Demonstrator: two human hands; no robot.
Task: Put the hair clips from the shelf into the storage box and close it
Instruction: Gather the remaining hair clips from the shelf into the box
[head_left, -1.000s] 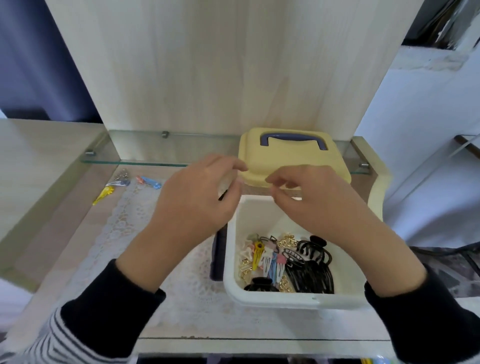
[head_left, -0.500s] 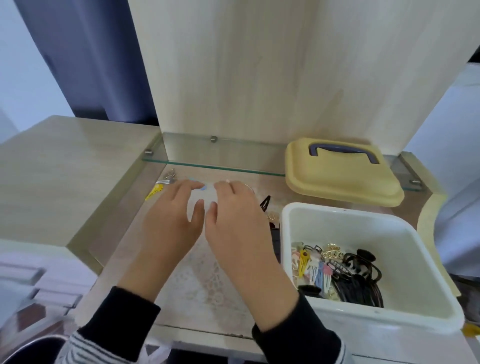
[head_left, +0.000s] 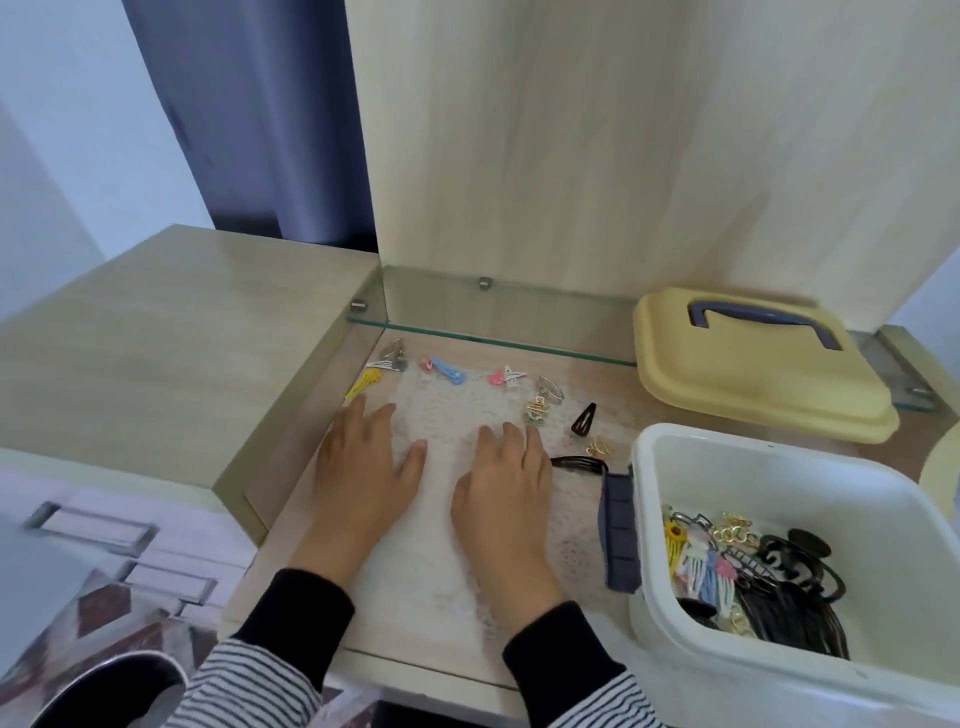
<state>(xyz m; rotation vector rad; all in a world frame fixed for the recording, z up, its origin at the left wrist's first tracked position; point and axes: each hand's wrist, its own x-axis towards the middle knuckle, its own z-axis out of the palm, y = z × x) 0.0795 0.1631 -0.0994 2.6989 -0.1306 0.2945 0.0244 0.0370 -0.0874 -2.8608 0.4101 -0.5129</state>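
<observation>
Left hand (head_left: 366, 467), right hand (head_left: 506, 480) flat, fingers spread — grip empty. Clips (head_left: 448, 370) light, slippery, likely — pinch by edges.

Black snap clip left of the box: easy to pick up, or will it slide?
The black clip looks small, thin and flat: probably light and stiff. Lying flat, it likely needs a fingernail under an edge. Its glossy finish suggests it may slide if pushed.
</observation>
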